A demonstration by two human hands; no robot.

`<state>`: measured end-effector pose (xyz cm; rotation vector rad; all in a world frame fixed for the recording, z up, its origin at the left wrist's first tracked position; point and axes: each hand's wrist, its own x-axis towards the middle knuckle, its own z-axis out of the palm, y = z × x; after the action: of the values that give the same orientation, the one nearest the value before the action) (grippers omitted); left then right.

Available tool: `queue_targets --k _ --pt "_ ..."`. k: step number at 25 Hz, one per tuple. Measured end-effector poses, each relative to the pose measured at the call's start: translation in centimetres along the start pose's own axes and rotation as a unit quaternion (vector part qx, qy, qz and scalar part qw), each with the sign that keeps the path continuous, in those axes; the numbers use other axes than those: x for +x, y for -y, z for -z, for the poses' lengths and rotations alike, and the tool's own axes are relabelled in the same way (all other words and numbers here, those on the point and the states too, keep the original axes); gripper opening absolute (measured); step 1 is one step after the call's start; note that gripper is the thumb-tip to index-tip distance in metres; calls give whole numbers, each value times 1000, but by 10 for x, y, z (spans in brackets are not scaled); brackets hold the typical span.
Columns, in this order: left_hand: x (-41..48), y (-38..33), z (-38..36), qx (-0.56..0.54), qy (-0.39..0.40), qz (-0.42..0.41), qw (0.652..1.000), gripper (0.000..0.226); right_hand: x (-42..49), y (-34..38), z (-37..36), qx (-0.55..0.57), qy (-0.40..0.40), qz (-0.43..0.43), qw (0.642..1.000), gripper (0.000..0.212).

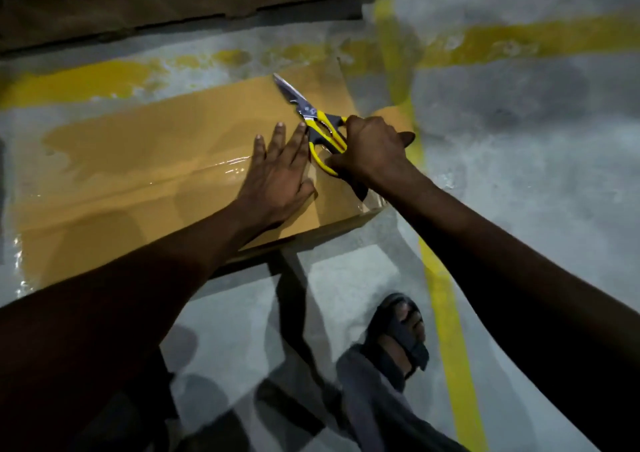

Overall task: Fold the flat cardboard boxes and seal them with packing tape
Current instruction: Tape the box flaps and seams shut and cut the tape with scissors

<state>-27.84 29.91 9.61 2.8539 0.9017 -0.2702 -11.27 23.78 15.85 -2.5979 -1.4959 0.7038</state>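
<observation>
A closed cardboard box (149, 129) lies on the grey concrete floor (519, 181), in the middle of the scene and reaching to the left edge. A glossy strip of clear packing tape (207, 169) runs along its top seam from the left side toward the hands. The left hand (277, 178) rests flat on the box top over the right end of that strip, its fingers (280, 140) straight, slightly spread and pointing away, holding nothing. Just to its right, the right hand (372, 148) is curled round the yellow and grey handles of a pair of scissors (309, 109), with the thumb sticking out to the right. The blades point to the far left above the box top and look closed or nearly so; whether they touch the cardboard cannot be told. The two hands sit close together, the left index finger just beside the scissor handles. Worn yellow painted lines (446, 313) cross the floor, one along the far side of the box and one running from far to near on its right. Near the bottom, a foot in a dark sandal (401, 334) stands on the floor beside that line. Along the far edge is a dim, blurred stack of flat cardboard (156, 8).
</observation>
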Motion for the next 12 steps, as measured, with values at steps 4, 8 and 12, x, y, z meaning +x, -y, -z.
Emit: queue_targets --k 4,8,12 --pt "4 0 -2 5 -20 -59 998 77 1 -10 0 -29 -5 -5 1000 39" --pt "27 1 7 15 -14 -137 990 75 -7 -49 2 109 -25 -31 993 31" --pt "64 -7 13 20 -7 -161 987 70 -20 -83 -4 487 -56 -90 867 17"
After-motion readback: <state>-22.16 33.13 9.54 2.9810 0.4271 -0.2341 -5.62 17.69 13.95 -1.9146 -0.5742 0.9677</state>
